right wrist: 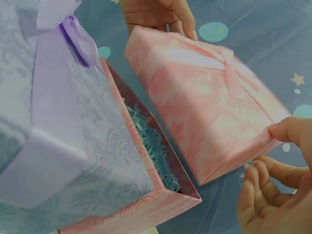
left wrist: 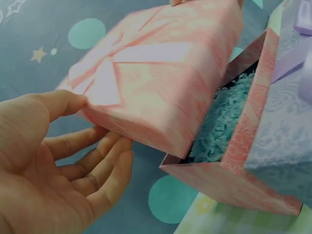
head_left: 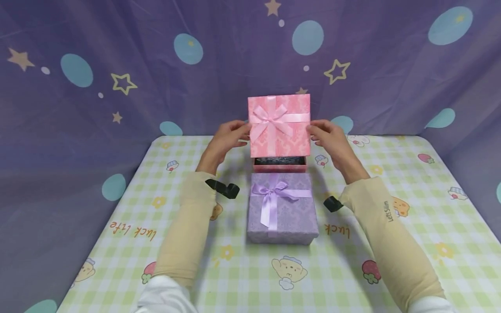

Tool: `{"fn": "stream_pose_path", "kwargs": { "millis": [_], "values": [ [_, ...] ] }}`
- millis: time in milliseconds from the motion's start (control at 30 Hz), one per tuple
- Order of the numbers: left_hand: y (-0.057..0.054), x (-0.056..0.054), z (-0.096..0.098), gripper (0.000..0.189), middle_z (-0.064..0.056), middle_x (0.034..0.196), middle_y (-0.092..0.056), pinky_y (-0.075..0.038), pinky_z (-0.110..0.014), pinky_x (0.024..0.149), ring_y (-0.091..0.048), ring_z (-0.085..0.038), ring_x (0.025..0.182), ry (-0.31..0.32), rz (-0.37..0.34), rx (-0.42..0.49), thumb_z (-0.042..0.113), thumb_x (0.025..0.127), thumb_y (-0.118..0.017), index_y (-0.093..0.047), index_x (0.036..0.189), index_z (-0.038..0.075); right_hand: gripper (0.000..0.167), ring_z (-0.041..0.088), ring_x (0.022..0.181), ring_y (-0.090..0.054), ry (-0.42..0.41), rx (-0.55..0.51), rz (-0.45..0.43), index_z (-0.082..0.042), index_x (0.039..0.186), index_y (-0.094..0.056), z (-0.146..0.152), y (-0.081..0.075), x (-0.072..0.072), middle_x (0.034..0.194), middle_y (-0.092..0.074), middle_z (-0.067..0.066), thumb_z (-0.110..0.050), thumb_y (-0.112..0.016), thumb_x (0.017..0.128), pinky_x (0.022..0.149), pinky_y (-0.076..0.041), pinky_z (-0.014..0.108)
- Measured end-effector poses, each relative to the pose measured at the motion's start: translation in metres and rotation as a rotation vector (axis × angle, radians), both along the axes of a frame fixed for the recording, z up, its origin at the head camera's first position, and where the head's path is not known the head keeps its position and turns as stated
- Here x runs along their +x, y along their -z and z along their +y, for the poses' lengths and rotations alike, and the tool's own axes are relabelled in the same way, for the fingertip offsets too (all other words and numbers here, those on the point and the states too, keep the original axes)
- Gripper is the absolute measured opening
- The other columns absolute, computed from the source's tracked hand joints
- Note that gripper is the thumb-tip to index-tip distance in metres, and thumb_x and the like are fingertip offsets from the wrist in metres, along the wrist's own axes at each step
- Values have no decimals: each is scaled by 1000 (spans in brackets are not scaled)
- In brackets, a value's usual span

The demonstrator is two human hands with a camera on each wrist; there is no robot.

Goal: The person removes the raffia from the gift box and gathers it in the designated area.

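A pink gift box lid with a ribbon bow is held tilted above its box, its top facing the head camera. My left hand pinches the lid's left edge, thumb on top and fingers beneath. On the opposite edge my right hand grips it the same way. Below the lid stands the pink box base, uncovered in part. Teal shredded paper fills it in the left wrist view. Directly in front of it sits a purple gift box, closed, with a lilac ribbon bow.
Both boxes stand on a table with a green checked cloth printed with cartoons. A purple curtain with stars and ovals hangs right behind the table's back edge. Black straps dangle from the sleeves near the purple box.
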State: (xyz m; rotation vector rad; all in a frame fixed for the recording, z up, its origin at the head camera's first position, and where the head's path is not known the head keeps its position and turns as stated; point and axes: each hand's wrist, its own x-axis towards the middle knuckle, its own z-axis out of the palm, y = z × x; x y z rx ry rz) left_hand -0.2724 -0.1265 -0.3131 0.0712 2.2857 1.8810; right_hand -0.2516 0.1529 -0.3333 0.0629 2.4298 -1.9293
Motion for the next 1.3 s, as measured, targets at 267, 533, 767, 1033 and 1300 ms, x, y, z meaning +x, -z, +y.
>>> {"fn": "stream_pose_path", "kwargs": {
  "millis": [267,533,767,1033,1300],
  "values": [
    [1,0,-5,45,-18,118,-59,-55,-34,91,-61,-23,96,21,101,10,17,93,-63,-51,135,3,44,9,73,-60,-26,-43,159,-11,135,-50,-3,0,3,88,-62,-4,-24,-60,95,67,-52,19],
    [1,4,-9,47,-3,93,-64,-58,-26,77,-65,-16,77,40,101,164,9,93,-60,-48,139,8,45,12,77,-68,-47,-98,225,-13,138,-48,-5,-2,4,85,-67,-5,-18,-60,95,68,-55,20],
    [1,6,-9,45,-4,97,-63,-57,-27,82,-67,-16,87,70,96,255,5,97,-53,-46,141,10,42,20,87,-69,-53,-175,188,-14,142,-43,-6,-3,4,96,-69,5,-15,-46,100,73,-56,24],
    [3,3,-9,35,-7,103,-62,-57,-26,78,-65,-14,85,44,56,255,22,102,-46,-53,136,19,36,9,79,-66,-27,-323,123,-12,135,-47,-6,-1,2,118,-58,17,-26,-46,102,70,-57,23],
    [2,3,-9,41,-13,116,-59,-57,-29,78,-65,-16,86,23,9,237,23,100,-51,-45,140,17,44,12,86,-64,-58,-351,31,-7,136,-41,-9,-3,3,119,-54,13,-27,-53,99,75,-56,22]
  ]
}}
